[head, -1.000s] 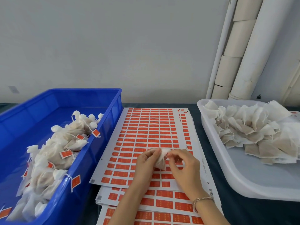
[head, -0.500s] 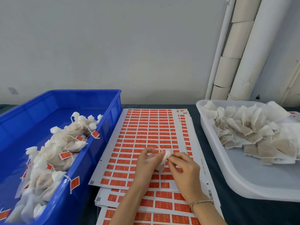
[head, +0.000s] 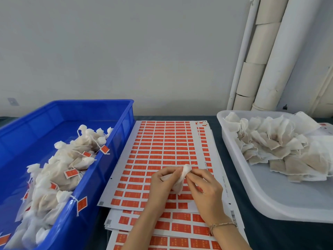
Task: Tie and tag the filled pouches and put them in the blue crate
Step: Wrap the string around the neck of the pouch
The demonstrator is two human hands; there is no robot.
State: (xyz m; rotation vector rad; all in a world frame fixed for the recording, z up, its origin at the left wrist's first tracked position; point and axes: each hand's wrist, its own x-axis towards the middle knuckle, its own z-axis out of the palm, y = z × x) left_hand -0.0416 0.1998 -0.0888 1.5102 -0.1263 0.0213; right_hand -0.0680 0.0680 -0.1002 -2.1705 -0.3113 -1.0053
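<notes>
A small white filled pouch [head: 182,179] is held between both hands above the red sticker sheets [head: 162,147]. My left hand [head: 162,184] grips its body from the left. My right hand [head: 205,192] pinches its gathered top from the right. The blue crate [head: 115,152] stands on the left and holds several tied pouches [head: 61,170] with red tags [head: 71,173]. A white tray [head: 270,201] on the right carries a heap of untied pouches [head: 281,145].
More sticker sheets [head: 162,226] are stacked under my forearms on the dark table [head: 218,127]. One tag [head: 82,204] hangs over the crate's near rim. White pipes [head: 261,56] run up the wall at the back right.
Both hands stayed over the sheets, working the pouch's top. The fingers have closed in on the gathered neck, and the view has tilted down slightly.
</notes>
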